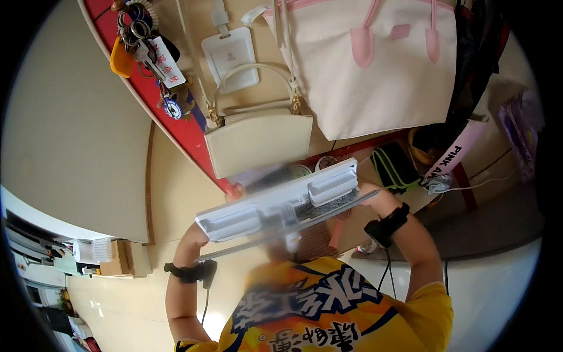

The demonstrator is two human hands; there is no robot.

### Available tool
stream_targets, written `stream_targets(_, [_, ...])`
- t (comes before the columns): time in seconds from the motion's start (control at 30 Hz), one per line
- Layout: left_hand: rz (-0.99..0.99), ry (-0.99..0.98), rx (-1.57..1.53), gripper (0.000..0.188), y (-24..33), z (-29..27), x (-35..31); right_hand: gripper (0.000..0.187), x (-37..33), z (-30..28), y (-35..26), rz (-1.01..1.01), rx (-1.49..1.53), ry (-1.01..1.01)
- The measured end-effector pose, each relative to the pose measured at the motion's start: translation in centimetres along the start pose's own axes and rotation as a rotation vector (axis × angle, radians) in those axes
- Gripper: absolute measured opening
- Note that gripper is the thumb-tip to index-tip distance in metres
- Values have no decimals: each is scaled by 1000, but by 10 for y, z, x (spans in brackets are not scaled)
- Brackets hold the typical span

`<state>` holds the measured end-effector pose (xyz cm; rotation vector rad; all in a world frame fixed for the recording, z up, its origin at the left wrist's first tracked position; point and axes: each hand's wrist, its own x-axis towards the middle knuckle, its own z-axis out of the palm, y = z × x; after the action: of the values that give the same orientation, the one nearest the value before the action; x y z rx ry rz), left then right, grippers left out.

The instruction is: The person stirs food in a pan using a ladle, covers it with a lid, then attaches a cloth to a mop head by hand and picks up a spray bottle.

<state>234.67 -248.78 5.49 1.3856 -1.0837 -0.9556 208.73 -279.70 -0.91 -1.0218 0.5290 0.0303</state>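
A long white flat mop head [281, 202] with ribbed clips, a strip of grey pile and a thin clear blade [281, 233] along its near side is held up tilted in front of my chest. My left hand [197, 233] is closed round its left end, and a fingertip shows beyond the far edge. At the right end my right hand [369, 195] grips it, with most of its fingers hidden behind. The middle of the mop head, near its joint, is smeared by motion. Black bands with cables sit on both wrists.
Beyond the mop head hang a small cream handbag [261, 144], a white tote bag [375, 70] with pink handles and a white badge holder [231, 58]. Keys [141, 44] hang at upper left. A black pouch with green trim [396, 167] and a pink tube [457, 149] are at right.
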Motion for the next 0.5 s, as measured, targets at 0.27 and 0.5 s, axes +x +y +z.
stream_targets(0.27, [-184,296,-129,16,17,-14,21,25,-8,61,-102,-247,-430,162])
stream_targets(0.5, [21,413,-54,6,50,-4,17,28,-19,76,-106,-302,-373,316])
